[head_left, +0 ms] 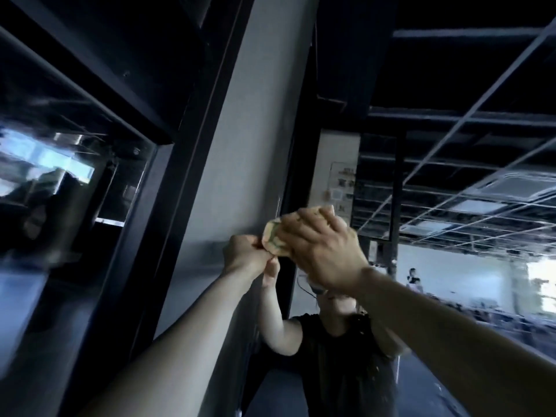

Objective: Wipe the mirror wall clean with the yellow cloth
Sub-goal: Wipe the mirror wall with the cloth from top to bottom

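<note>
The yellow cloth (272,240) is bunched up, held high against the left edge of the mirror wall (451,176). My right hand (322,248) covers most of the cloth, its fingers curled over it. My left hand (245,254) pinches the cloth's lower left corner with curled fingers. The mirror shows my own reflection in a dark shirt with raised arms, a dark ceiling grid and a bright room behind.
A grey pillar (240,145) stands just left of the mirror's edge. Further left is a dark-framed glass door or window (75,191) with blurred reflections. A small distant person (413,276) appears in the mirror at lower right.
</note>
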